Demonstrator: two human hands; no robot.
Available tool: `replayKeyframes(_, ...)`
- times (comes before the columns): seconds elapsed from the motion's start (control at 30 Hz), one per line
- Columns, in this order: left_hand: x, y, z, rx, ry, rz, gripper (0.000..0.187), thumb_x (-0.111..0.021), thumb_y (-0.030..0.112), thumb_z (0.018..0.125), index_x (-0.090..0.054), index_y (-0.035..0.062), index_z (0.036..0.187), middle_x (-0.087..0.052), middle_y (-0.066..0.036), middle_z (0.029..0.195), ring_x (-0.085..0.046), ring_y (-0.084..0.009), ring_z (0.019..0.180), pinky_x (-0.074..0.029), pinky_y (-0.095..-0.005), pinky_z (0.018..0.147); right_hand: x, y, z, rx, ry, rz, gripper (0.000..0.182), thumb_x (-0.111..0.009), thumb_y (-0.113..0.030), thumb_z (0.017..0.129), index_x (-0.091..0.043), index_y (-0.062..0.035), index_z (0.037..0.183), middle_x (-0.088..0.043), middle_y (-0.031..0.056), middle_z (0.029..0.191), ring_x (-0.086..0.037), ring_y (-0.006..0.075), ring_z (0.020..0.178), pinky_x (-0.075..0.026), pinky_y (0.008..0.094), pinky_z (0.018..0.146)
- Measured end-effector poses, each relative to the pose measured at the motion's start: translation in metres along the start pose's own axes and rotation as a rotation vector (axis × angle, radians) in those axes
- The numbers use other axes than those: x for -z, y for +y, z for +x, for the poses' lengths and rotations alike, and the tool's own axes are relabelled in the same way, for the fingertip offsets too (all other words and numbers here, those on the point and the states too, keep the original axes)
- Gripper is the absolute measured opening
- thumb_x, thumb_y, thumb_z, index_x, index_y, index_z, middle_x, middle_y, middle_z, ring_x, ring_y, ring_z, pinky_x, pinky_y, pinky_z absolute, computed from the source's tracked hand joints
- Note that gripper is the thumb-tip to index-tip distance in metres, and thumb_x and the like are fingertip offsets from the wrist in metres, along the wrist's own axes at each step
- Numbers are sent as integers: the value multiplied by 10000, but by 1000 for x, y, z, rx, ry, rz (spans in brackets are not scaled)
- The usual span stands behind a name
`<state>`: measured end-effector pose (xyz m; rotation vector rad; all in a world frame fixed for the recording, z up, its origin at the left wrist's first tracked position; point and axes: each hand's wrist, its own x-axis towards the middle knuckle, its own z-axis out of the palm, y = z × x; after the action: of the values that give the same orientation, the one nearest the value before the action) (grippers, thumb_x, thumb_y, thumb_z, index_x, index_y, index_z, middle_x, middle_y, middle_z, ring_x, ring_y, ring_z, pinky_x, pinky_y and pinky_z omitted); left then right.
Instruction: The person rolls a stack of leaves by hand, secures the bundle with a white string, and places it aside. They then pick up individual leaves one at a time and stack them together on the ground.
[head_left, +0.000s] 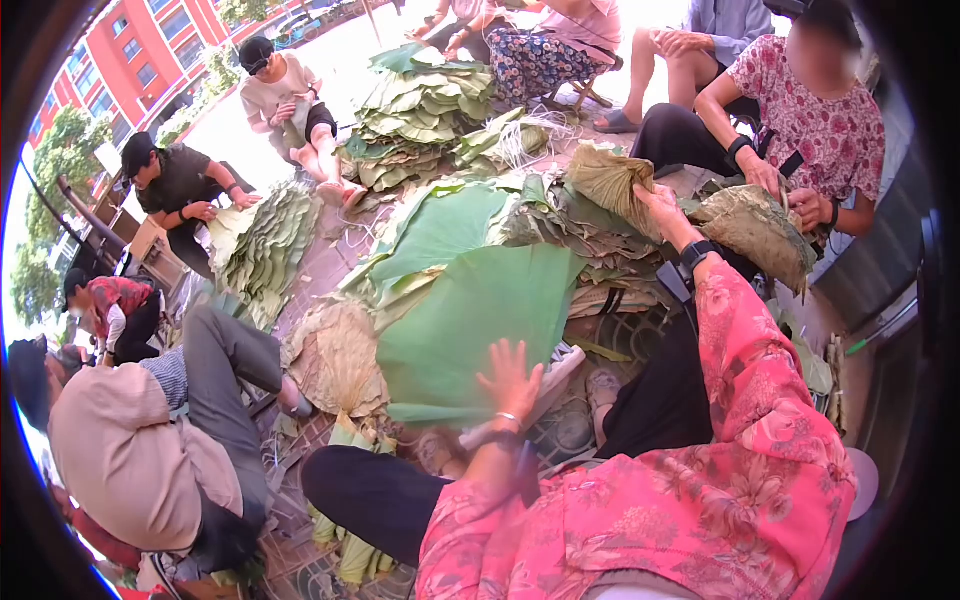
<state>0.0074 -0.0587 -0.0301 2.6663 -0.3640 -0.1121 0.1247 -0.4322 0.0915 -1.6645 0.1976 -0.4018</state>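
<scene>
Over the lap, my left hand (510, 382) is spread with its fingers apart, at the lower edge of a large green leaf (480, 325). That leaf looks slightly blurred, and whether the palm touches it I cannot tell. Out to the upper right, my right hand (658, 205) has its fingers closed on a folded brownish leaf (608, 183), held above a stack of dried leaves (570, 240). Another broad green leaf (450, 225) lies on the pile behind the large one.
A dry tan leaf (338, 360) lies left of the large leaf. Leaf stacks (425, 110) rise at the back, another (265, 250) stands at the left. A person (810, 120) at the right handles a leaf bundle (755, 228); a seated person (140, 450) is close at the left.
</scene>
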Motion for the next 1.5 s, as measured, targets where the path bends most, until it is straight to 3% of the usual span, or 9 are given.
replayKeyframes(0.23,10,-18,8,114,-56,-302,617,-426,509,850,-298,177,1354,-219,-89,1434,-179,-258,1330,-170,-602,995,-16,-84,-8,120,-159,359,176,-586,-151,850,-615,-20,964,-622,7,871,-575,87,734,-481,255,661)
replayKeyframes(0.43,69,-24,8,175,63,-1459,681,-440,521,856,-309,44,1324,-346,-194,1350,-357,-283,1239,-250,-487,1000,-117,-171,-83,469,-381,-65,166,-571,-163,855,-615,-33,948,-630,-20,812,-581,105,702,-456,254,639)
replayKeyframes(0.57,86,-58,-2,212,13,-1938,789,-371,653,812,-294,65,1332,-396,-163,1311,-390,-299,1196,-284,-487,982,-181,-130,-134,1217,-586,-592,162,-569,-90,712,-578,-66,872,-601,59,816,-568,255,788,-402,368,688)
replayKeyframes(0.7,69,-92,-18,282,44,-2156,877,-326,727,768,-365,13,1276,-454,-146,1249,-424,-271,1144,-285,-424,996,-197,2,-176,987,-1066,-767,278,-554,-100,692,-577,-82,969,-585,49,952,-554,198,932,-384,368,764)
replayKeyframes(0.87,22,-110,-12,434,319,-1430,612,-670,19,711,-382,-23,1249,-483,-114,1198,-474,-219,1077,-356,-326,941,-194,34,-192,877,-1067,-844,368,-576,-69,648,-584,-86,1016,-555,51,1083,-502,214,1056,-375,362,815)
replayKeyframes(1.07,45,-81,-11,182,728,-127,488,-609,-5,681,-477,-21,1150,-564,-156,1046,-533,-251,979,-406,-322,857,-187,34,-193,775,-1081,-798,449,-571,-37,613,-577,-76,1060,-534,67,1136,-469,230,1100,-358,359,854)
replayKeyframes(1.17,28,-112,-1,242,654,-408,311,-573,22,728,-556,-16,1037,-575,-181,1001,-550,-259,942,-418,-351,816,-186,32,-193,753,-1076,-811,464,-569,-30,604,-578,-74,1065,-531,70,1142,-464,233,1103,-352,360,863)
replayKeyframes(1.3,50,-132,7,1118,529,-1362,281,-520,75,792,-553,-15,1057,-570,-155,1081,-549,-246,971,-424,-367,817,-186,36,-191,724,-1081,-809,468,-565,-26,598,-583,-75,1063,-527,71,1153,-462,231,1107,-346,362,873)
replayKeyframes(1.5,-10,-221,9,712,548,-2133,355,-459,301,880,-520,39,1111,-575,-88,1084,-540,-244,967,-420,-380,866,-188,34,-179,834,-1011,-769,423,-523,-23,640,-584,-73,1056,-560,76,1110,-491,233,1076,-356,361,867)
